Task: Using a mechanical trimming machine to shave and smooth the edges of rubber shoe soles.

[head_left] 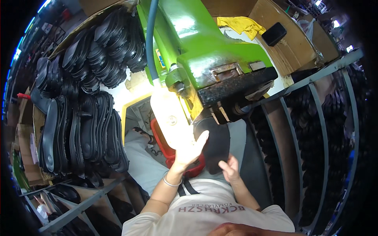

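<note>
A flat black shoe sole [216, 143] stands upright below the head of a green machine [220, 55], its upper end close under the dark metal part. My right hand [230, 168] is closed on the sole's lower end, thumb and fingers pinching its edge. My left hand [189, 152] is beside the sole's left edge, thumb stretched up against or just next to it. Its other fingers reach into the glare of a bright work lamp [167, 110] and are partly washed out; they look extended. Whether this hand touches the sole, I cannot tell.
Stacks of black soles [78, 129] fill a carton at the left. A red container [157, 133] sits below the lamp. At the right, a grey metal rack [321, 106] holds many dark soles. A yellow cloth [240, 25] and a black phone-like object [274, 34] lie behind the machine.
</note>
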The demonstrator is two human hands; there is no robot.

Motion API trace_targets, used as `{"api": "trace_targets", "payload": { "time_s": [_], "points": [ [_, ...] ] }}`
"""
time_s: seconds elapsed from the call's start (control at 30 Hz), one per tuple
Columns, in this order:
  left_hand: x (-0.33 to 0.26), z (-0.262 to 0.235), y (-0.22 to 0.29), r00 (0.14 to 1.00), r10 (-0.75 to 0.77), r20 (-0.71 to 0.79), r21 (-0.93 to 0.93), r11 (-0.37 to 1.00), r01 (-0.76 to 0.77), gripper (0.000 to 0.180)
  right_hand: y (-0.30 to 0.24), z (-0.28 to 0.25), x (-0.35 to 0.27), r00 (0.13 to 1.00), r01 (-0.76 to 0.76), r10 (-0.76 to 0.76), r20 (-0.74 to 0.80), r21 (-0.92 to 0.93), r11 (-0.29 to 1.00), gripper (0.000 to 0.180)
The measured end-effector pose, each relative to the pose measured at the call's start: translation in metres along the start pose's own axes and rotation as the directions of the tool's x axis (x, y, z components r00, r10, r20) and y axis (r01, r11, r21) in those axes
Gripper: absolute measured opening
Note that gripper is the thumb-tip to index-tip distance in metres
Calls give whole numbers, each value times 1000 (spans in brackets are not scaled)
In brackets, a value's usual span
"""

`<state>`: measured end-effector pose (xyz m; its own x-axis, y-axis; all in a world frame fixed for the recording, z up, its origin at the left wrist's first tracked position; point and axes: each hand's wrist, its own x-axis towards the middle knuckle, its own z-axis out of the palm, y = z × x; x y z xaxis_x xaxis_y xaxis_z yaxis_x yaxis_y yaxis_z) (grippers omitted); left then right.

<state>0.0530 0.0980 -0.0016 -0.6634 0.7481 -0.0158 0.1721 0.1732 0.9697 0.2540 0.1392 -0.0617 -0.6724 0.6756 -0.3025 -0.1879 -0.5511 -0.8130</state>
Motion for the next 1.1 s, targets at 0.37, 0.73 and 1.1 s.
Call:
{"api": "trace_targets", "payload": {
  "time_s": [0.37, 0.73, 1.1],
  "points": [
    [0, -7, -13, 980, 172, -101, -127, 975, -184, 21, -87, -8, 55, 923, 220, -261, -283, -169, 961, 31],
    [-6, -77, 1, 980, 132, -152, -210, 964, -162, 22, -135, 59, 129, 927, 349, -258, 273, -375, 859, 46],
    [-46, -82, -41, 955, -111, 275, -199, 965, 169, 23, -91, 108, 118, 841, 538, -388, 376, -506, 674, 70]
  ]
}}
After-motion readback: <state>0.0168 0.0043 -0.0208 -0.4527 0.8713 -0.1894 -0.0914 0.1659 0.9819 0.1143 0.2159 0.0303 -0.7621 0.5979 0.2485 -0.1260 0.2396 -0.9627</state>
